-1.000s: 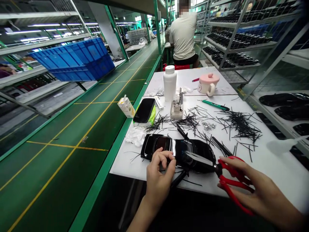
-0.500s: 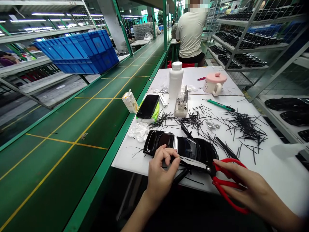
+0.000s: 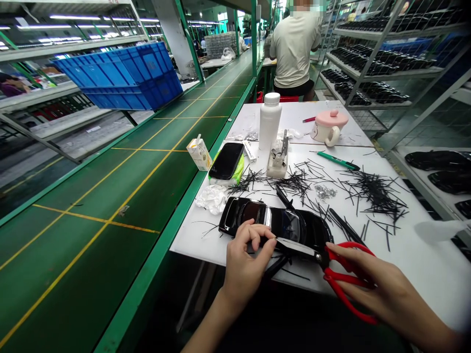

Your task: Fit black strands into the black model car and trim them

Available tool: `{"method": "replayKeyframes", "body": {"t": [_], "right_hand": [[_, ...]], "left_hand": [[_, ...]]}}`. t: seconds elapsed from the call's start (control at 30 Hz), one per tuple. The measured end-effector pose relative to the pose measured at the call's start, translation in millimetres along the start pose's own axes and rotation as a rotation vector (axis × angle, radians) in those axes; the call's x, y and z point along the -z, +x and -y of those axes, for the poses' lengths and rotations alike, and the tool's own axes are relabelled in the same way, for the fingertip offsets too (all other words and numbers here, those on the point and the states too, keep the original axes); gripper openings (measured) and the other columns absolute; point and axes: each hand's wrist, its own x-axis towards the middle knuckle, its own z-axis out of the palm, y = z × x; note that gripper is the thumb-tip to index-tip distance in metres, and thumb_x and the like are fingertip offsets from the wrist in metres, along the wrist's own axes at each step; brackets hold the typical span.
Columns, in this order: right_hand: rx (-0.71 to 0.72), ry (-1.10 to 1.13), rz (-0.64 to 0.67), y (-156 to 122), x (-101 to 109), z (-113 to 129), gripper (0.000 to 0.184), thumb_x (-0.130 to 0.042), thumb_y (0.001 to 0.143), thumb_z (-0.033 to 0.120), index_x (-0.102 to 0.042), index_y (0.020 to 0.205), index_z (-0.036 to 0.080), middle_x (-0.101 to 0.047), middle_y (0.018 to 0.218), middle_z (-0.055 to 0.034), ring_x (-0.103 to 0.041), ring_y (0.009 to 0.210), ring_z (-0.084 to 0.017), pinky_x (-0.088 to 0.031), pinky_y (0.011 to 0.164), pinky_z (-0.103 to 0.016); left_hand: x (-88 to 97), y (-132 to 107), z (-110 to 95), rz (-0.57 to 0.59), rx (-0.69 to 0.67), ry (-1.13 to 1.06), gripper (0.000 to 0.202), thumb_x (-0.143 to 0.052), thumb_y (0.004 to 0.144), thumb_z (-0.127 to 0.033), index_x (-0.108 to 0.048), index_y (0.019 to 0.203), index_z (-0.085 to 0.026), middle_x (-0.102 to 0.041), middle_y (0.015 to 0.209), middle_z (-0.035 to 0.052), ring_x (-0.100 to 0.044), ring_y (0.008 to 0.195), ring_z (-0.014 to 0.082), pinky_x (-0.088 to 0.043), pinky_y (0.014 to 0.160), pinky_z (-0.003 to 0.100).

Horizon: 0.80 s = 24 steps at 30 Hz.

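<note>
We have a glossy black shoe [image 3: 290,226] lying lengthwise near the front edge of the white counter [image 3: 423,267]. Its reflections and our hands hide much of its form, so we cannot make out its exact shape. Our left hand [image 3: 245,257] holds it, with the fingers [image 3: 253,234] curled down over its near edge. Our right hand [image 3: 382,289] has its fingers closed around the red-handled scissors [image 3: 348,277], whose steel blades [image 3: 296,247] lie across the shoe and reach almost to our left hand. We cannot tell whether the blades are parted.

Black plastic clippings [image 3: 375,193] are strewn over the counter, with a small heap of silver metal bits [image 3: 326,192] among them. Farther up stand a white bottle [image 3: 270,122], a small tray of metal parts [image 3: 276,164] and a pink-lidded mug [image 3: 328,127]. To the left lie a black smartphone [image 3: 226,161] and crumpled white tissue [image 3: 213,198].

Beyond the counter's left edge runs a green conveyor belt [image 3: 110,196]. A seated person [image 3: 294,49] works farther off, head cut off by the frame.
</note>
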Motion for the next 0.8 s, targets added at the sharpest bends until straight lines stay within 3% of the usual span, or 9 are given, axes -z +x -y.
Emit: {"method": "replayKeyframes", "body": {"t": [0.17, 0.8], "right_hand": [[-0.089, 0.061, -0.055, -2.6, -3.1, 6.4, 0.043, -0.065, 0.09, 0.042, -0.063, 0.129, 0.024, -0.075, 0.108, -0.0093, -0.074, 0.088, -0.023, -0.062, 0.076, -0.03], [-0.064, 0.06, -0.086, -5.7, -4.4, 10.6, 0.038, -0.062, 0.091, 0.039, -0.063, 0.128, 0.027, -0.075, 0.105, -0.0067, -0.074, 0.089, -0.023, -0.061, 0.08, -0.032]], "left_hand": [[0.2, -0.5, -1.1, -0.006, 0.02, 0.003, 0.036, -0.062, 0.083, -0.016, -0.031, 0.067, -0.023, -0.071, 0.076, -0.0004, -0.071, 0.086, 0.0196, -0.041, 0.109, 0.051], [0.7, -0.2, -2.5, -0.004, 0.032, 0.013, 0.037, -0.063, 0.083, -0.017, -0.03, 0.067, -0.024, -0.07, 0.075, -0.0009, -0.071, 0.085, 0.0195, -0.041, 0.11, 0.051]]}}
